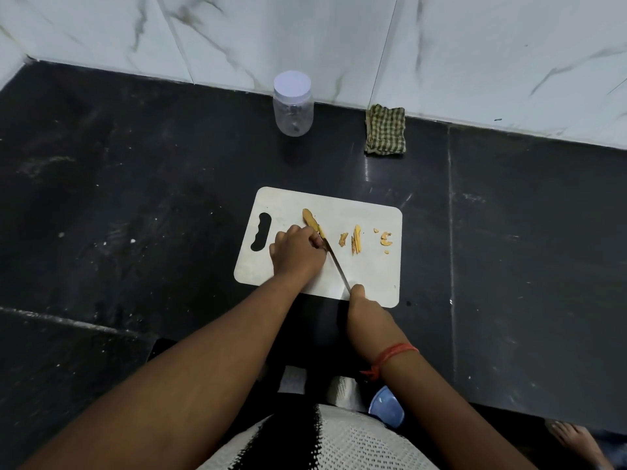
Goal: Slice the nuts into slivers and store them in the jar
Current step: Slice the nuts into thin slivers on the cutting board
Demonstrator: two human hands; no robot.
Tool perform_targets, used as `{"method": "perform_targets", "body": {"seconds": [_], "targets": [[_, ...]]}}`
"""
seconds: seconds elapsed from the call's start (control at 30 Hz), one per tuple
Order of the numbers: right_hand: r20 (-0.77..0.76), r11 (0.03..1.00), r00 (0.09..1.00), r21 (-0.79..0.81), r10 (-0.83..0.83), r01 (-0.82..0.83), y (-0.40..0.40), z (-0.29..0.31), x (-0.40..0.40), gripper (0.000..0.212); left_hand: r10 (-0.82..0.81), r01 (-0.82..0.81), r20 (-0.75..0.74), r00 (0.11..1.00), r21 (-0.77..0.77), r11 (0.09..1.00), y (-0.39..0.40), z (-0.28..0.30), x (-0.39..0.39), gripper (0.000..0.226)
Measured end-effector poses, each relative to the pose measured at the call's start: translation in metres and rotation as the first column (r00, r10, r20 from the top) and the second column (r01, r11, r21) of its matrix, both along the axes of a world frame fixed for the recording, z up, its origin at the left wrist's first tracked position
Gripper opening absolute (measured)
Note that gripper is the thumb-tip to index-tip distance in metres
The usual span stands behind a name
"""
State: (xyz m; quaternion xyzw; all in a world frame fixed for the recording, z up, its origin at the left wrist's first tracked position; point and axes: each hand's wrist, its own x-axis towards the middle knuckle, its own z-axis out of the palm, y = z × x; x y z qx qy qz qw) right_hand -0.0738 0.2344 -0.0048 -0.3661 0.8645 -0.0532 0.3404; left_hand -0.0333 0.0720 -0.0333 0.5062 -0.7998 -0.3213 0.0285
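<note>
A white cutting board [369, 269] lies on the black counter. My left hand [296, 251] pinches a pale nut [310, 219] against the board near its handle hole. My right hand [364, 312] grips the handle of a thin knife [336, 262], whose blade runs up-left to the nut beside my left fingers. Cut slivers [354, 239] lie in the middle of the board, with smaller bits [385, 239] further right. A clear plastic jar [292, 104] with a white lid on stands by the wall, well behind the board.
A folded green checked cloth [385, 129] lies against the marble wall, right of the jar. The dark counter [135, 198] stretches wide on both sides. Its front edge runs near my body, with a blue object [386, 406] below it.
</note>
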Motion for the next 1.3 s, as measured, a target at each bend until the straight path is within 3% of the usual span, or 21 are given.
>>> {"method": "perform_targets", "body": {"seconds": [1.0, 1.3], "targets": [[-0.013, 1.0, 0.999, 0.0, 0.029, -0.029, 0.016, -0.001, -0.006, 0.021, 0.026, -0.027, 0.012, 1.0, 0.058, 0.998, -0.006, 0.005, -0.005, 0.01], [0.035, 1.0, 0.999, -0.012, -0.004, 0.005, 0.023, -0.002, 0.007, 0.029, -0.118, 0.115, 0.083, 0.99, 0.042, 0.992, -0.008, 0.008, 0.001, 0.008]]}}
